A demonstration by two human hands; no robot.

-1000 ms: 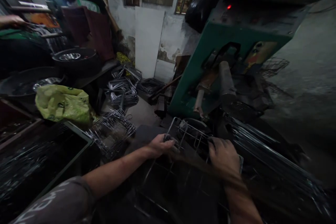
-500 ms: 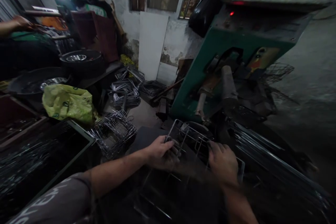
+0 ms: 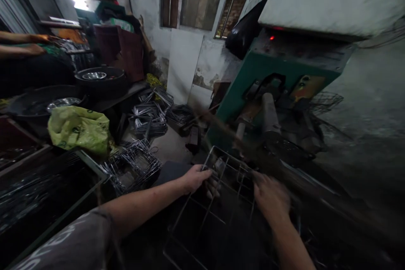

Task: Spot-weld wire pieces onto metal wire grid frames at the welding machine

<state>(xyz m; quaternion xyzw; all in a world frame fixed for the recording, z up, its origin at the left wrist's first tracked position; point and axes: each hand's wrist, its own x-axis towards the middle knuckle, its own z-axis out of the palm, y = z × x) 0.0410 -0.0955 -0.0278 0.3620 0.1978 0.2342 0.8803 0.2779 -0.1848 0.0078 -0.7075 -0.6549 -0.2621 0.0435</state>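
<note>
A wire rack (image 3: 220, 177) of thin metal rods is held in front of me, its lower part reaching toward my lap. My left hand (image 3: 198, 180) pinches its left side near the far corner, thumb on top and fingers underneath. On the other side, my right hand (image 3: 270, 196) is closed around the rack's edge beside a small wire loop; this hand is slightly blurred. The near right part of the rack is dark and hard to make out. Beyond the rack stands a green machine (image 3: 234, 88) with a thick metal cylinder (image 3: 270, 114) sticking out.
Stacked wire frames (image 3: 148, 116) and a pile of wire racks (image 3: 134, 164) lie on the floor to the left. A yellow-green bag (image 3: 79, 128) rests by a bin of metal pieces (image 3: 34, 198). Another person's hands (image 3: 34, 48) work near black basins (image 3: 101, 78) at far left.
The view has shifted a little. The rack appears tilted differently, with more of its near left part showing. Both hands keep hold of it. The other person's second arm has come into view.
</note>
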